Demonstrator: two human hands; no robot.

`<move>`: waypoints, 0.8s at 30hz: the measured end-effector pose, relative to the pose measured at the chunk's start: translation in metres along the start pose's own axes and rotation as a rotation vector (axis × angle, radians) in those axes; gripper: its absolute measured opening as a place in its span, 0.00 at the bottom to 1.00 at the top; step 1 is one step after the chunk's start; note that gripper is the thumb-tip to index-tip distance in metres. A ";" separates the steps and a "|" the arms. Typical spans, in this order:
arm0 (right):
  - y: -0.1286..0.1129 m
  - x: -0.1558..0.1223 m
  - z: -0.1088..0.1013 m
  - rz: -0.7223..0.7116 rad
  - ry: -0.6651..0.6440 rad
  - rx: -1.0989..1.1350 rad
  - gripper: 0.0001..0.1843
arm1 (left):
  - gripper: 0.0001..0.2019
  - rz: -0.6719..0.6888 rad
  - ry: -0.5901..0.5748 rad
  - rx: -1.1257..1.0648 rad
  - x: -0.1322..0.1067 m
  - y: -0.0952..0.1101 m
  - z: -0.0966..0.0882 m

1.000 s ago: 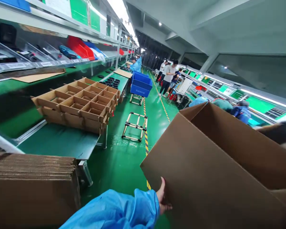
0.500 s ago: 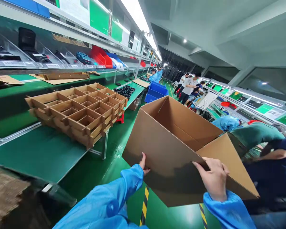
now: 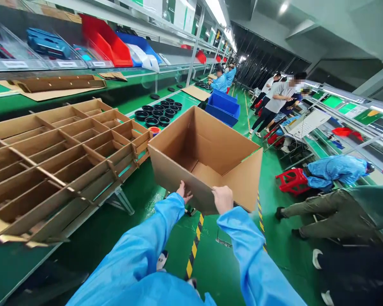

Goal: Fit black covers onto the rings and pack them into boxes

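Both my hands carry an open-topped cardboard box (image 3: 178,170) above the green floor, its inside bare. My left hand (image 3: 184,193) presses on the near wall low down, thumb up along the face and its other fingers partly hidden at the box's underside. Gripping the top edge near the right corner is my right hand (image 3: 222,199), its fingers closed over the rim. Left of the box, cardboard dividers (image 3: 83,153) interlocked in a grid rest on the green workbench.
Black rings (image 3: 158,112) stand grouped on the bench beyond the dividers. A blue bin (image 3: 221,106) lies past the box. Co-workers stand and bend at the right, near a red stool (image 3: 292,180). Striped tape (image 3: 196,246) marks the floor.
The box has moved left and away from me, and has turned so its inside shows more. My view has advanced along the bench. Both hands keep their hold.
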State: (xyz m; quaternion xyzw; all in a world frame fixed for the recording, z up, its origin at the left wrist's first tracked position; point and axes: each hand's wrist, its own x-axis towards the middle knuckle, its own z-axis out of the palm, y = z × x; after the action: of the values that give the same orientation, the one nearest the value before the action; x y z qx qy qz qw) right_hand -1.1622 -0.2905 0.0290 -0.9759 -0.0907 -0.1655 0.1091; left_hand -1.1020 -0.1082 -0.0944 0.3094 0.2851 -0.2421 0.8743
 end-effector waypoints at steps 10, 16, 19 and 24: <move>0.091 0.080 -0.039 -0.341 -0.049 0.301 0.20 | 0.13 0.008 0.119 0.179 -0.007 -0.043 0.075; 0.289 0.047 -0.081 -0.228 0.117 0.520 0.15 | 0.08 0.654 0.614 0.366 -0.037 -0.060 0.128; 0.382 0.041 -0.065 0.064 -0.035 0.600 0.15 | 0.16 1.145 0.789 0.507 -0.055 -0.037 0.200; 0.434 0.049 -0.017 0.083 -0.470 0.806 0.17 | 0.24 1.137 0.472 0.751 -0.045 -0.002 0.336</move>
State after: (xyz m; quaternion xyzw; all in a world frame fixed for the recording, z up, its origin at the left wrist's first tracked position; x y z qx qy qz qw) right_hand -1.0294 -0.7046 -0.0182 -0.8695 -0.1309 0.1128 0.4628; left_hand -1.0183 -0.3273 0.1508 0.7336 0.1589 0.2424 0.6147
